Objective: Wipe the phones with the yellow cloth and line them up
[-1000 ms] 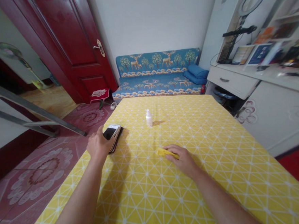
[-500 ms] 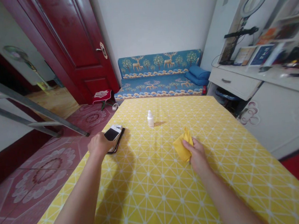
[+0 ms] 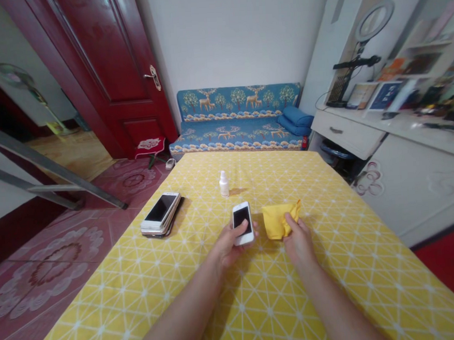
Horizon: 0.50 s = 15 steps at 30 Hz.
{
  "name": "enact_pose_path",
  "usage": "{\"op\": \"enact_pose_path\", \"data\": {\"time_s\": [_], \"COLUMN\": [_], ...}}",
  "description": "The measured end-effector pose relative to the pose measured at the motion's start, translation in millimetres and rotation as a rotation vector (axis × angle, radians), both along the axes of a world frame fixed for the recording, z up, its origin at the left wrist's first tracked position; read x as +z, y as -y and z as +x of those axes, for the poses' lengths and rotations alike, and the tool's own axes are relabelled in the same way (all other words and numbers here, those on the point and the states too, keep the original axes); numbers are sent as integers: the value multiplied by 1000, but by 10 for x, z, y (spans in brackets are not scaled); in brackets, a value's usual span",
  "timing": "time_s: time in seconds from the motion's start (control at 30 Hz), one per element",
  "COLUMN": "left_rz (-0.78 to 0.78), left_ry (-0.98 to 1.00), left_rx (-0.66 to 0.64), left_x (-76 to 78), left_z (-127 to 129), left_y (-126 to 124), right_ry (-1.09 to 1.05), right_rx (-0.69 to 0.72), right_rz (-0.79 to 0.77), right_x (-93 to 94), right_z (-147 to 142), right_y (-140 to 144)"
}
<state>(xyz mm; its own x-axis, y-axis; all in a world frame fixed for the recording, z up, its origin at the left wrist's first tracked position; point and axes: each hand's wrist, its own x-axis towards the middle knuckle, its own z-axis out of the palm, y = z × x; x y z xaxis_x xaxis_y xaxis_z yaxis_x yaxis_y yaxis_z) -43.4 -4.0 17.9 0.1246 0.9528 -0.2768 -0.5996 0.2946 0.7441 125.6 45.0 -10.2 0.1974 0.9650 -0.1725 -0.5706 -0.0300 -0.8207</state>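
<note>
In my left hand (image 3: 229, 242) is a white smartphone (image 3: 243, 221) with a dark screen facing up; my thumb lies across its front and fingertips wrap the far edge. My right hand (image 3: 298, 237) pinches a yellow cloth (image 3: 277, 219) by its right side, just right of the phone. A stack of several phones (image 3: 161, 215), a white one on top, lies at the table's left. Beyond my left hand a small white bottle (image 3: 224, 184) stands upright.
A yellow patterned tablecloth (image 3: 236, 304) covers the table. Behind it is a blue sofa (image 3: 232, 131). A white cabinet (image 3: 418, 177) flanks the right side, and a metal ladder (image 3: 53, 187) leans at the left, near a red stool (image 3: 149, 147).
My left hand has moved right from the stack to the table's middle, bringing a white smartphone off it. My right hand still holds the cloth, which now hangs more spread out.
</note>
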Motion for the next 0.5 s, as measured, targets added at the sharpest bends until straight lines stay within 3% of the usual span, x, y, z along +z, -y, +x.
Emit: {"op": "enact_pose_path", "data": {"time_s": [0.1,0.3,0.37,0.5], "left_rz": [70,86,74,126], "left_ry": [29,174,179,151], "left_rx": [-32,-152,-167,-204], "left_x": [-72,-209,-251,-278], "left_z": [72,26,19,26], "left_y": [29,20,7,8], "right_ry": [-2,81,208,654], "right_rx": [-58,-9,-11,75], "right_rz": [14,136,204,389], "right_x": [-43,-89,-76,-29], "right_z": [20,25,17,-25], "right_y": [-48,-88,-49,69]}}
